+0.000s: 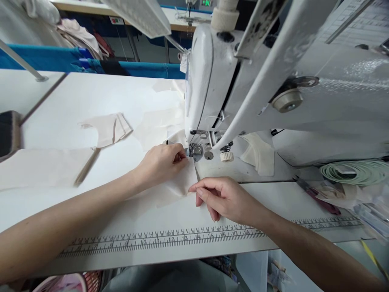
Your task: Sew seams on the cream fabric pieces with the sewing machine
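Observation:
A pale fabric piece (182, 178) lies at the presser foot (190, 151) of a white sewing machine (199, 81). My left hand (165, 162) is closed on the fabric just left of the foot, thumb and fingers pinched together. At the fabric's near right corner, my right hand (219, 198) pinches the edge between thumb and forefinger, its other fingers curled loosely below. The metal needle plate (197, 152) shows beside the foot. My left fingers hide part of the fabric's far edge.
Stacked pale cut pieces (112, 127) lie on the left, with a longer stack (45, 166) nearer. More fabric (258, 152) rests under the machine arm. Red-handled snips (319, 198) and a green coil (355, 171) sit right. A printed ruler (182, 239) runs along the front edge.

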`<state>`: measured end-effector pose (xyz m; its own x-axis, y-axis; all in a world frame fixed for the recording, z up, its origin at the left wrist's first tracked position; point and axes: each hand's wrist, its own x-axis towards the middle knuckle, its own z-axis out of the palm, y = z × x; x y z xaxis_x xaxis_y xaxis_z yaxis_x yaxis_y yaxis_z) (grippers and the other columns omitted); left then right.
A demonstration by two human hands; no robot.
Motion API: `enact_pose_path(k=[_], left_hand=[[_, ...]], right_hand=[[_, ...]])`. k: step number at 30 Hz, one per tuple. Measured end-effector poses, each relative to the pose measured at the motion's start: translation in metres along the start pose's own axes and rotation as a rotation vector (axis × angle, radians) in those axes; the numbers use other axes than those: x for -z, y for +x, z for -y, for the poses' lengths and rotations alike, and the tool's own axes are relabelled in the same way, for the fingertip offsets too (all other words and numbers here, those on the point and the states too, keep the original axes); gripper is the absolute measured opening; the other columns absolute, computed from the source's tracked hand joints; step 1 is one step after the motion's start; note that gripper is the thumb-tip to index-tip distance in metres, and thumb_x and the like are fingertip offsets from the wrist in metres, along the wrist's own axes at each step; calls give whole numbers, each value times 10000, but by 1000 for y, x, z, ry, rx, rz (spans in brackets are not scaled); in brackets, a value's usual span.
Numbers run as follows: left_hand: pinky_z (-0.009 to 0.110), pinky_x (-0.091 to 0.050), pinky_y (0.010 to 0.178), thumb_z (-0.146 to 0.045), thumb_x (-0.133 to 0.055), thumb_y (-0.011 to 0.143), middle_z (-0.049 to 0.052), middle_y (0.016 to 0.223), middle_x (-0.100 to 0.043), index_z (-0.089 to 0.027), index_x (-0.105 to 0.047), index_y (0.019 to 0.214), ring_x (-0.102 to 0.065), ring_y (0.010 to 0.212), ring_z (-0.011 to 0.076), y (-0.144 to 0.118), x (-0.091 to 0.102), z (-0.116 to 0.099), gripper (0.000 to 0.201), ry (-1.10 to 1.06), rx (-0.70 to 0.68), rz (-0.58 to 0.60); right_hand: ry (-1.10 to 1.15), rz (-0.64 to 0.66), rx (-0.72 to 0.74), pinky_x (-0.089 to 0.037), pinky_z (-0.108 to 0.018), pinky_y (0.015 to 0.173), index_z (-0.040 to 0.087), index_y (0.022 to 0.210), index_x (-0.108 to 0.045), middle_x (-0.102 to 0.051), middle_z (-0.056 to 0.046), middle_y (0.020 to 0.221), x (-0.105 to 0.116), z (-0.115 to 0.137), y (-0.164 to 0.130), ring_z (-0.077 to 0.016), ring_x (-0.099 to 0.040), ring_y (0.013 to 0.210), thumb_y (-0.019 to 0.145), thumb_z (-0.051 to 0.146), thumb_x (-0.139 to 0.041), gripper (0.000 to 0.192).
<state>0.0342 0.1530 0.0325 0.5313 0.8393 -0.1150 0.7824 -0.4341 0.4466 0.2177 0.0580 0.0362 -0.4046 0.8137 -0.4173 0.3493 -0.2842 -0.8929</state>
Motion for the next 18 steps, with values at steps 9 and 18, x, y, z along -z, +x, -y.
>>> enact_pose_path(k=[9,18], left_hand=[[248,-383,545,-311,-470,838,16,708,-664,-178,-630,807,-572,603,143,0,0,0,211,14,6,0],[256,-396,564,-307,-474,849,25,709,-668,-172,-651,849,-583,613,152,1,-4,4,223,21,-20,-23]], right_hand=[[-810,-429,529,-386,-230,524,135,1031,-694,-645,-28,757,7,-11,10,-102,-560,620,979,263,-408,318],[-1385,-636,613,-378,-264,563,191,1208,-651,-608,-14,791,4,-17,23,-98,-504,611,980,276,-458,311]])
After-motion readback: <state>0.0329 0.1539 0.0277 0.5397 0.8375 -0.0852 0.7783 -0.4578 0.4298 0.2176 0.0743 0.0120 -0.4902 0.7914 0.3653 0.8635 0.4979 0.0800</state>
